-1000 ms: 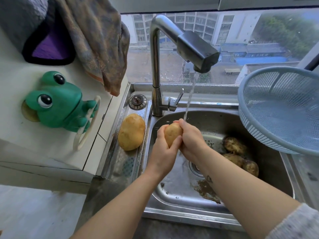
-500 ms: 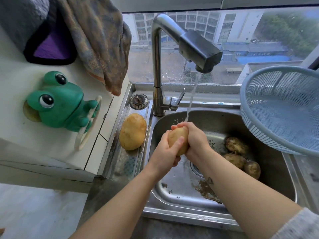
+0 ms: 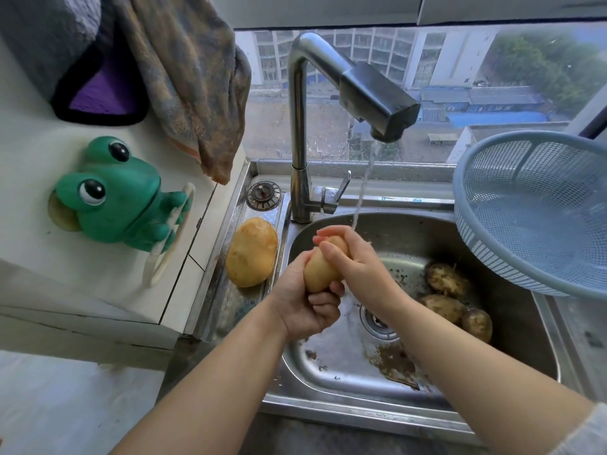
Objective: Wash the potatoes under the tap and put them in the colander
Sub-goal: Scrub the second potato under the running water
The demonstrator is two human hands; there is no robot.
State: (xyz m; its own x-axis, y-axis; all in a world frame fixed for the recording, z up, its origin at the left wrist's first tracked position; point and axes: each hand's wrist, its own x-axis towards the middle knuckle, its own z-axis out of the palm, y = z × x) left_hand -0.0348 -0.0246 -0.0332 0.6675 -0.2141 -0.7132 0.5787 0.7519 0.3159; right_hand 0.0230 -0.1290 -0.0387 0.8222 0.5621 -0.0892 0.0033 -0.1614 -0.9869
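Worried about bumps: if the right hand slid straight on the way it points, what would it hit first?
The right hand points forward-left; past the potato it holds, likely the tap base, though depth is unclear.

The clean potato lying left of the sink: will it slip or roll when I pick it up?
Likely slippery: the potato looks smooth and clean, on the steel ledge. Its oval shape may let it roll sideways. Probably firm and heavy for its size.
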